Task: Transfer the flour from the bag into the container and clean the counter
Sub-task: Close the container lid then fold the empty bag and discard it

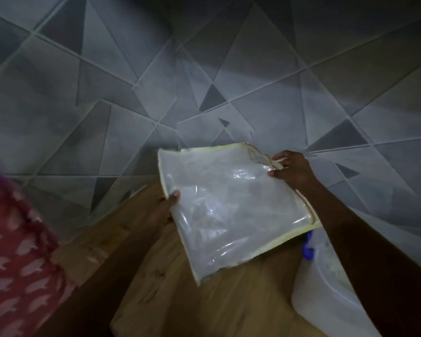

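A flat clear plastic bag (231, 205) with a pale yellow border hangs in the air above a wooden counter (219, 307). It looks nearly flat, and I cannot tell whether flour is inside. My left hand (167, 207) grips its left edge, thumb on top. My right hand (292, 171) pinches the bag's upper right corner near the torn opening. A translucent white container (326, 295) with a blue clip (308, 249) stands at the lower right, partly behind my right forearm; whitish flour shows inside.
A grey tiled floor (204, 69) with triangle patterns fills the upper view. Red cloth with pink shapes (17, 259) is at the lower left. The scene is dim and blurred.
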